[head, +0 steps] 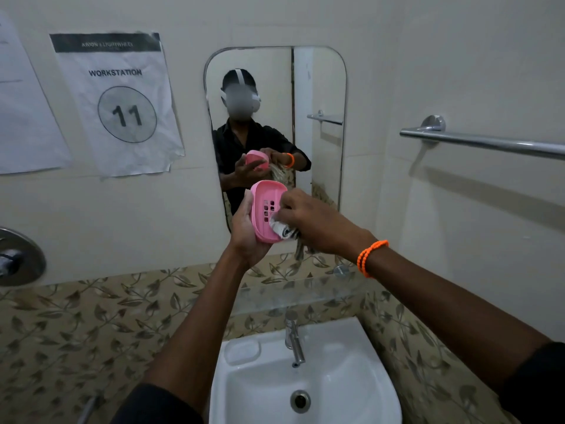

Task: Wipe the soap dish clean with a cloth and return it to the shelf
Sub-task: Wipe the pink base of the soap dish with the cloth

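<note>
Wiping pink slotted plastic soap dish (265, 209) above white ceramic basin (351, 377).
Left hand (244, 228) cupped round dish at nine o'clock; right hand (308, 221) clamped on bunched pale cloth (282, 229), pressing at three o'clock.

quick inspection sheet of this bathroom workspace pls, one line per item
surface: glass shelf on the wall above the white sink, nothing seen on it
job's things: pink soap dish held tilted before the mirror; cloth bunched against its inside
clutter: nothing seen
hands: left hand holds the dish from behind; right hand grips the cloth
cables: nothing seen
surroundings: workstation 11 sign, towel bar, tap
</note>
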